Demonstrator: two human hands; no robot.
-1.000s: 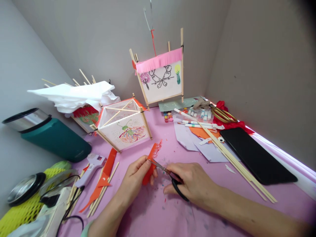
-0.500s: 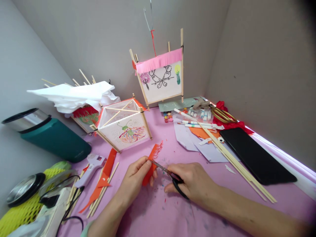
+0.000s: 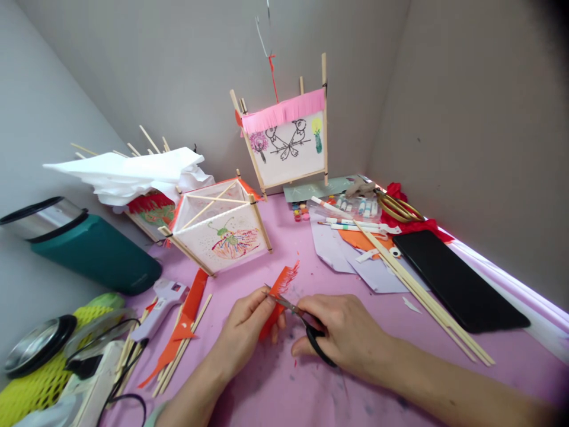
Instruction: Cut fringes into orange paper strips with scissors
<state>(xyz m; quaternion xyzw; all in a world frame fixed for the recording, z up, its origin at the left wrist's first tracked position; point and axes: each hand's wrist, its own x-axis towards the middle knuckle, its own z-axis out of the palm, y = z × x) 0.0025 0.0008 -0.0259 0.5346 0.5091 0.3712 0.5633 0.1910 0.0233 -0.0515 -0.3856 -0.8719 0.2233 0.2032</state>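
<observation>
Low in the middle, my left hand (image 3: 249,317) is closed on a red paper strip (image 3: 281,284), whose upper edge is cut into a fine fringe. My right hand (image 3: 340,326) is closed round the black handles of the scissors (image 3: 315,333). The scissor blades lie across the strip, just beside my left fingertips, and look slightly parted. Behind my hands stands a white paper lantern (image 3: 231,240) with a butterfly drawing and wooden corner sticks.
A second lantern (image 3: 288,148) with pink fringe hangs at the back. Left: a teal bottle (image 3: 100,252), glue gun (image 3: 162,305), red paper (image 3: 189,314) and sticks. Right: markers (image 3: 360,226), long sticks (image 3: 422,290), a black tablet-like slab (image 3: 460,279) and gold scissors (image 3: 400,207).
The red strip has tilted to the right, and the scissor blades now reach across it near my left fingertips. The whole view has shifted slightly.
</observation>
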